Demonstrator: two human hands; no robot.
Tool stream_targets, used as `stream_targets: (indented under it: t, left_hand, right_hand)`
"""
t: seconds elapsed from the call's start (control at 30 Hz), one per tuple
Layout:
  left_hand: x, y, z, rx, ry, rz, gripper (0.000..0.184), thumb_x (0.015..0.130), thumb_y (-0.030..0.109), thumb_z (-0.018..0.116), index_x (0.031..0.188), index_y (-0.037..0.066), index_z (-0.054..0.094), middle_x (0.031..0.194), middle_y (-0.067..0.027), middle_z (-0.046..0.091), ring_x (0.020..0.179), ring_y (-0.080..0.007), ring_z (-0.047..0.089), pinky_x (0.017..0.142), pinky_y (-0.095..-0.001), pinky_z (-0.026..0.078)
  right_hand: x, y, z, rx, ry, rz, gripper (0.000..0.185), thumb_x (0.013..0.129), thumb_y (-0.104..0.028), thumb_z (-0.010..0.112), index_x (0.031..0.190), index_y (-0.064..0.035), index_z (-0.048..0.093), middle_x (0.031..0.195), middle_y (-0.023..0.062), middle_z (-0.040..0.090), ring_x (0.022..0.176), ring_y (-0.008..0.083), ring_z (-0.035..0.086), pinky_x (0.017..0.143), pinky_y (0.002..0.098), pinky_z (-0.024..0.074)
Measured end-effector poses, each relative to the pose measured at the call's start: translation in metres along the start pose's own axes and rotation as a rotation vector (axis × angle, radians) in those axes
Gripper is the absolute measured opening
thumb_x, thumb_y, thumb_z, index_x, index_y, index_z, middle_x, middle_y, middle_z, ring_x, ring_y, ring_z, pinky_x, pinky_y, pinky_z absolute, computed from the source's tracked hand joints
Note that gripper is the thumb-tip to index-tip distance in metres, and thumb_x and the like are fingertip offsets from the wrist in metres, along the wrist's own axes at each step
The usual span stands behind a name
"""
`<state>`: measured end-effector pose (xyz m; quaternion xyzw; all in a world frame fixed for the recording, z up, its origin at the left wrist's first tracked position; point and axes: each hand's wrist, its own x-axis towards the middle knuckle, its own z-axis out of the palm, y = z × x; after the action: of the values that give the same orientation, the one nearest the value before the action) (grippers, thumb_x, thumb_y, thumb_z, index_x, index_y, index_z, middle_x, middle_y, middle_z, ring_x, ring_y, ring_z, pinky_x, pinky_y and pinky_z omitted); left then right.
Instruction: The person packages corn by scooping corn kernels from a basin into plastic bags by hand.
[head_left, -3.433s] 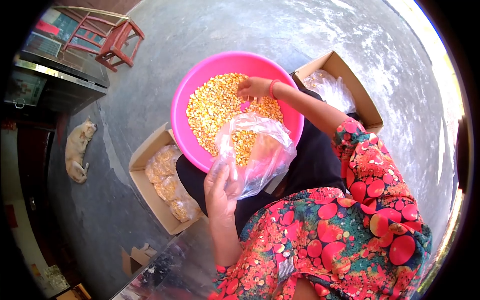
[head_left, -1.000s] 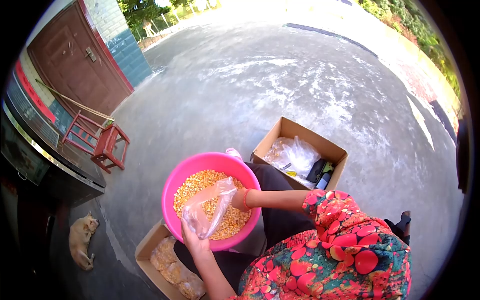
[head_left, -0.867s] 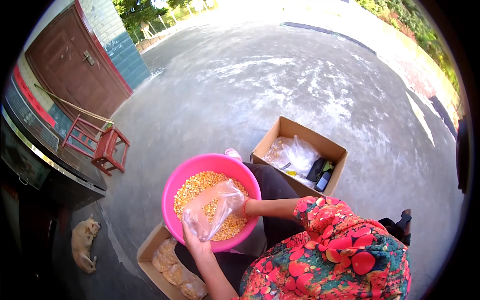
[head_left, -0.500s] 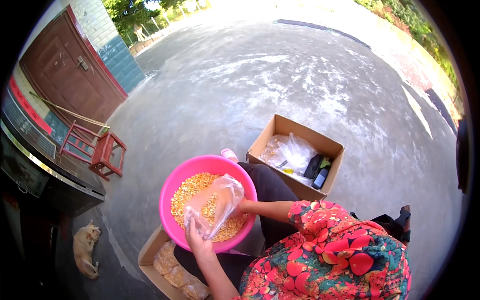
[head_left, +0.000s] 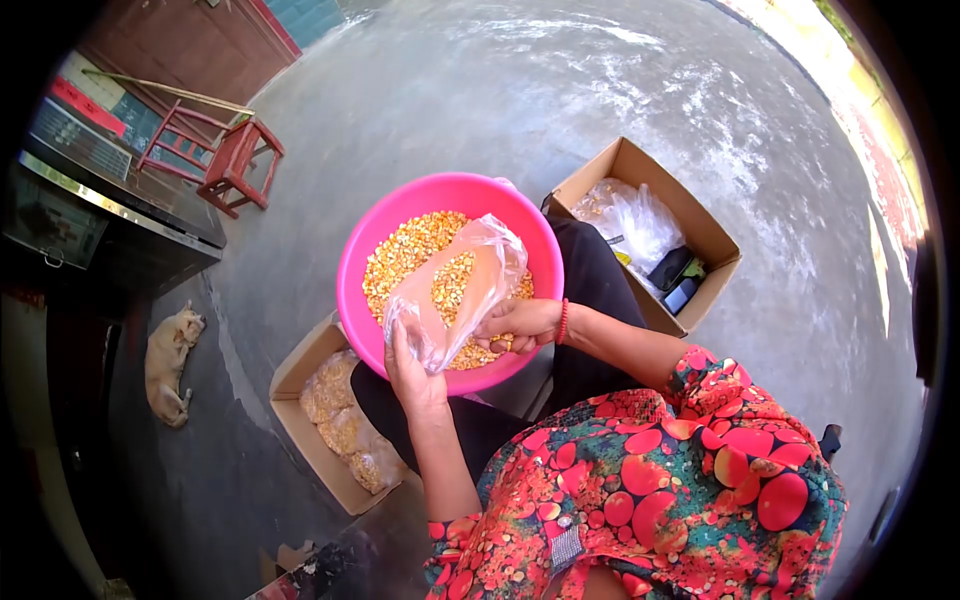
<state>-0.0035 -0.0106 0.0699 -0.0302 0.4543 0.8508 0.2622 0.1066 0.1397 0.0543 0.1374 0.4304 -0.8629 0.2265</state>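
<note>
A clear plastic bag (head_left: 420, 300) is spread over the yellow corn kernels (head_left: 410, 245) in a pink basin (head_left: 352, 275), which rests at my lap. My left hand (head_left: 412, 380) is closed on the bag's near left edge, thumb on top. At the bag's right edge, my right hand (head_left: 525, 325) has its fingers curled round the plastic; a red bracelet and a ring are on it. Kernels show in the middle of the bag; whether they lie inside it or beneath it I cannot tell.
A cardboard box (head_left: 290, 385) at lower left holds bags of corn. Another cardboard box (head_left: 690, 215) at right contains plastic bags (head_left: 640, 225) and dark items. A red wooden chair (head_left: 235, 165) stands near a dark cabinet (head_left: 170, 260). A dog (head_left: 168, 365) lies at left.
The view has tilted down, nearer the basin. My right hand, earlier partly covered by the bag over the kernels, is now outside it, gripping its right edge. My left hand keeps its hold.
</note>
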Motion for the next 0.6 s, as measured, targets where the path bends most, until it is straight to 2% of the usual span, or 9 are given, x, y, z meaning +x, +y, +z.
stream_targets:
  t: [0.17,0.3,0.33,0.37,0.43,0.47,0.53,0.57,0.6]
  left_hand:
    - [-0.003,0.001,0.002,0.035,0.010,0.021,0.021,0.087,0.020,0.053,0.100,0.004,0.057,0.085,0.0005,0.057,0.073,-0.0071,0.052,0.066,-0.0223,0.045]
    - [-0.010,0.006,0.011,0.049,-0.018,0.030,0.022,0.088,0.020,0.052,0.102,0.004,0.056,0.086,0.0001,0.056,0.076,-0.0082,0.052,0.065,-0.0233,0.045]
    - [-0.010,0.006,0.010,0.050,-0.018,0.030,0.022,0.088,0.020,0.052,0.102,0.004,0.056,0.086,0.0001,0.056,0.076,-0.0082,0.052,0.065,-0.0233,0.045]
    - [-0.008,0.006,0.007,0.052,-0.007,0.037,0.021,0.088,0.020,0.051,0.101,0.004,0.056,0.084,0.0003,0.056,0.075,-0.0083,0.052,0.064,-0.0232,0.045]
    - [-0.003,0.008,0.000,0.058,0.007,0.042,0.021,0.088,0.020,0.051,0.100,0.004,0.056,0.083,0.0005,0.056,0.074,-0.0085,0.052,0.063,-0.0231,0.045]
    - [0.002,0.011,-0.004,0.068,-0.028,0.052,0.025,0.088,0.021,0.050,0.105,0.004,0.053,0.094,-0.0025,0.055,0.084,-0.0118,0.053,0.072,-0.0271,0.046]
    - [0.009,0.023,-0.005,0.099,-0.072,0.059,0.029,0.089,0.022,0.048,0.111,0.003,0.050,0.105,-0.0070,0.055,0.096,-0.0168,0.053,0.083,-0.0334,0.046]
    - [0.014,0.026,-0.002,0.079,-0.082,0.106,0.029,0.089,0.022,0.048,0.110,0.002,0.050,0.105,-0.0071,0.055,0.095,-0.0171,0.054,0.082,-0.0341,0.046]
    - [0.017,0.034,0.003,0.086,-0.080,0.120,0.029,0.089,0.023,0.048,0.109,0.002,0.051,0.104,-0.0069,0.056,0.094,-0.0167,0.054,0.081,-0.0334,0.047]
  right_hand:
    - [-0.007,-0.052,0.025,-0.196,-0.016,-0.170,0.020,0.089,-0.024,0.047,0.081,-0.0060,0.054,0.060,-0.0029,0.043,0.039,0.0001,0.026,0.033,0.0157,0.0180]
    - [0.035,-0.072,0.014,-0.833,0.402,-0.362,0.019,0.082,-0.019,0.051,0.083,-0.0022,0.059,0.060,0.0060,0.054,0.040,0.0131,0.050,0.038,0.0245,0.0411]
    - [0.033,-0.076,0.013,-1.050,0.519,-0.359,0.018,0.078,-0.016,0.054,0.086,-0.0009,0.060,0.074,0.0130,0.059,0.066,0.0223,0.062,0.057,0.0326,0.0500]
    - [0.034,-0.076,0.010,-1.048,0.518,-0.359,0.018,0.078,-0.016,0.054,0.086,-0.0009,0.060,0.074,0.0130,0.059,0.066,0.0223,0.062,0.057,0.0326,0.0500]
    - [0.037,-0.073,0.000,-1.459,0.661,-0.513,0.021,0.071,-0.011,0.057,0.091,-0.0020,0.059,0.091,0.0154,0.055,0.092,0.0280,0.051,0.080,0.0380,0.0387]
    - [0.038,-0.072,-0.004,-1.666,0.731,-0.589,0.026,0.068,-0.008,0.058,0.093,-0.0026,0.058,0.100,0.0166,0.054,0.105,0.0309,0.046,0.092,0.0407,0.0331]
    - [0.037,-0.071,-0.006,-1.681,0.763,-0.649,0.033,0.069,-0.010,0.060,0.101,-0.0048,0.054,0.103,0.0157,0.052,0.106,0.0308,0.045,0.093,0.0411,0.0317]
    - [0.035,-0.070,-0.007,-1.699,0.797,-0.715,0.042,0.069,-0.011,0.061,0.109,-0.0070,0.050,0.105,0.0149,0.050,0.107,0.0307,0.044,0.094,0.0415,0.0304]
    - [0.023,-0.078,0.009,-1.674,0.792,-0.628,0.044,0.069,-0.009,0.060,0.111,-0.0053,0.046,0.106,0.0159,0.049,0.106,0.0305,0.044,0.094,0.0416,0.0300]
